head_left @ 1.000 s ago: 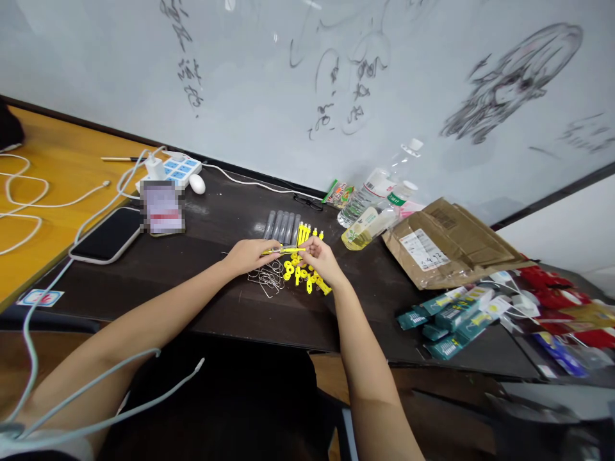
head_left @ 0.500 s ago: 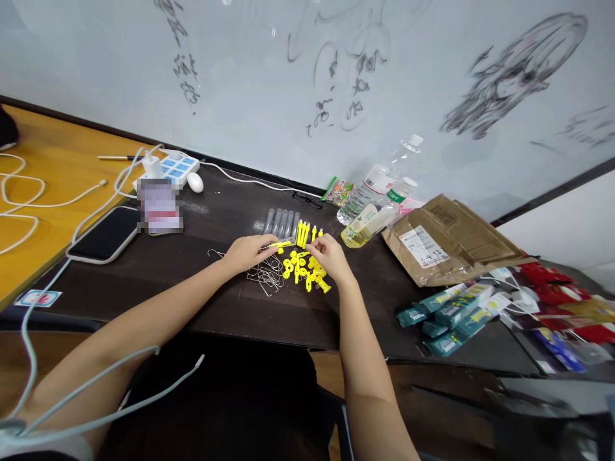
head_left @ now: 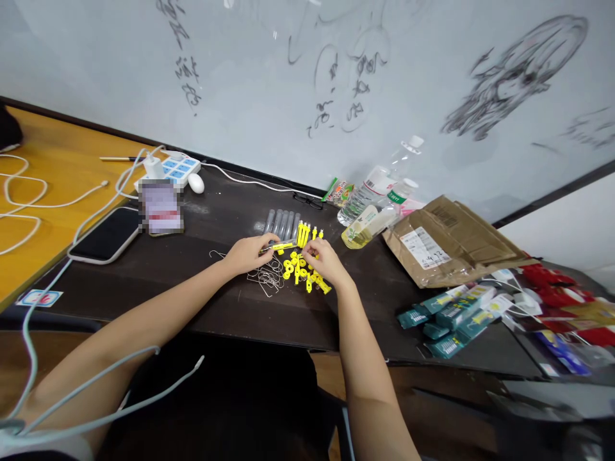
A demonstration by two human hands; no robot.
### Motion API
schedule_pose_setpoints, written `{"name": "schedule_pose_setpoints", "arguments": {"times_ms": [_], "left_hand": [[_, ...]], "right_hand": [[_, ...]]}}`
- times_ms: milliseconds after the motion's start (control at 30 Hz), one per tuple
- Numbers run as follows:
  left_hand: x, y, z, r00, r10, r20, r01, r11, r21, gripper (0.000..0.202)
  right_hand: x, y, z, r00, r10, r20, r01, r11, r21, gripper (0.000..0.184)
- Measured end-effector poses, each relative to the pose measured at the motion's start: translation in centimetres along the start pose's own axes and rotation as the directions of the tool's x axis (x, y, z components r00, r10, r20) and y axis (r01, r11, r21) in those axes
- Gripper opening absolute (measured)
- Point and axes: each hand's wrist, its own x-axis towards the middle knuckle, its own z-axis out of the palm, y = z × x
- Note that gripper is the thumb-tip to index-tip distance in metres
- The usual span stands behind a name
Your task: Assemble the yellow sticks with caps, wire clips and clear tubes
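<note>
My left hand (head_left: 250,254) pinches a slim yellow plastic stick (head_left: 284,246) between thumb and fingers, its free end pointing right. Over the right side of a heap of small yellow plastic parts (head_left: 296,269), my right hand (head_left: 327,262) is closed, fingertips together; whatever may be in them is too small to make out. Several upright-laid yellow sticks (head_left: 302,234) with pale tips lie in a row just beyond. Left of that row are several clear plastic tubes (head_left: 281,222). Bent metal wire hooks (head_left: 266,276) lie tangled below my left hand.
A phone (head_left: 106,235), a power strip (head_left: 180,168) and white cables are on the left. Bottles (head_left: 369,224), a brown cardboard package (head_left: 432,237) and green boxes (head_left: 456,317) stand or lie to the right. Folded glasses (head_left: 309,200) rest near the whiteboard (head_left: 250,96).
My right hand has shifted slightly left and down over the yellow parts, its fingertips drawing nearer the heap's middle. My left hand keeps hold of the yellow stick almost in place.
</note>
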Motion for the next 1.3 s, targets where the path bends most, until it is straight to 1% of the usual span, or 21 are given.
{"name": "schedule_pose_setpoints", "arguments": {"times_ms": [67,133,200,267,333,433,600,733,800,933,1033,1167,1233,1300], "left_hand": [[0.0,0.1,0.0,1.0,0.005,0.004,-0.005,1.0,-0.02,0.037],[-0.1,0.1,0.1,1.0,0.023,0.013,-0.022,0.999,-0.044,0.038],[-0.1,0.1,0.2,0.998,0.052,0.026,-0.051,0.997,-0.062,0.037],[0.0,0.1,0.3,0.997,0.071,0.033,-0.069,0.995,-0.071,0.036],[0.0,0.0,0.4,0.997,0.066,0.033,-0.064,0.996,-0.07,0.036],[0.2,-0.1,0.5,0.999,0.033,0.029,-0.032,0.998,-0.046,0.038],[0.3,-0.6,0.8,0.999,-0.006,0.046,0.007,1.0,-0.005,0.037],[0.4,-0.9,0.9,1.0,-0.01,0.005,0.01,1.0,-0.013,0.034],[0.5,-1.0,1.0,1.0,-0.004,0.003,0.004,0.999,-0.037,0.033],[0.5,-1.1,1.0,0.999,-0.021,0.036,0.024,0.996,-0.091,0.034],[0.5,-1.1,1.0,0.999,-0.042,0.029,0.045,0.992,-0.117,0.036],[0.4,-1.0,1.0,0.999,-0.032,0.008,0.032,0.994,-0.1,0.033],[0.3,-0.8,0.9,1.0,-0.024,0.001,0.024,0.997,-0.075,0.032],[0.3,-0.6,0.7,1.0,-0.029,0.007,0.029,0.999,-0.046,0.033]], "right_hand": [[0.1,-0.8,0.3,1.0,-0.024,-0.009,0.025,0.979,0.203,0.012],[0.1,-1.6,0.8,0.999,-0.027,0.018,0.017,0.91,0.413,0.022],[0.1,-2.2,1.4,0.999,0.004,0.032,-0.021,0.843,0.537,0.027],[0.3,-2.4,2.0,0.998,0.055,0.026,-0.06,0.801,0.596,0.025],[0.4,-2.2,2.4,0.996,0.092,0.012,-0.079,0.768,0.635,0.025],[0.7,-1.7,2.3,0.988,0.146,-0.041,-0.079,0.73,0.679,0.027],[1.0,-1.0,1.4,0.953,0.278,-0.121,-0.116,0.702,0.703,0.022],[1.1,-0.5,1.0,0.924,0.345,-0.165,-0.124,0.677,0.726,0.02],[1.2,-0.2,0.9,0.91,0.371,-0.183,-0.117,0.656,0.746,0.02],[1.3,0.3,0.8,0.892,0.404,-0.204,-0.098,0.612,0.785,0.02],[1.3,0.5,0.7,0.882,0.422,-0.212,-0.092,0.595,0.799,0.021],[1.3,0.6,0.2,0.851,0.468,-0.239,-0.083,0.57,0.818,0.022],[1.3,0.5,0.0,0.853,0.46,-0.247,-0.073,0.574,0.816,0.023],[1.3,0.3,0.0,0.866,0.436,-0.245,-0.062,0.579,0.813,0.024]]}}
